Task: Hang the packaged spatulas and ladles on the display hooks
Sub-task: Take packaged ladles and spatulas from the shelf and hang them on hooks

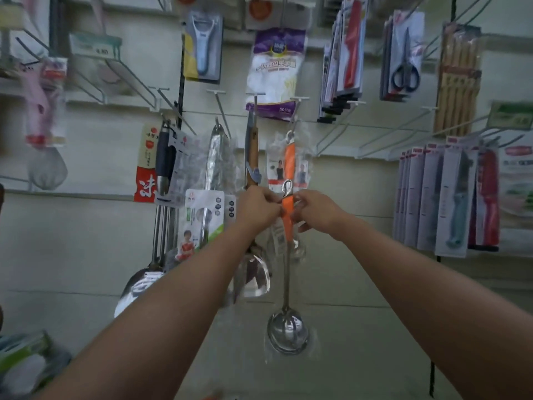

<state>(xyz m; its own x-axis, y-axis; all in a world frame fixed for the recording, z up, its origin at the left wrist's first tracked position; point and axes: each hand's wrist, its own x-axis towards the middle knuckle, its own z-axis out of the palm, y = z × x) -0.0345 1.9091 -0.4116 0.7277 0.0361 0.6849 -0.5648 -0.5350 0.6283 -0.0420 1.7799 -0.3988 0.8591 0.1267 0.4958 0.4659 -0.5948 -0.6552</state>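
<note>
ladle (287,284) | orange handle, steel bowl, clear packaging | hangs upright, bowl down | below hook (297,111)

Up on the pale wall panel (86,241) hang a blue peeler (203,50) on its card, a purple-and-white bag of gloves (274,73), carded red knives (350,53), dark-handled scissors (405,70), a pack of chopsticks (458,82), and lower right, boxed knives (452,197) in rows.

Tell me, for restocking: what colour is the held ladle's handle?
Orange, on the ladle both hands grip; head view.
</note>
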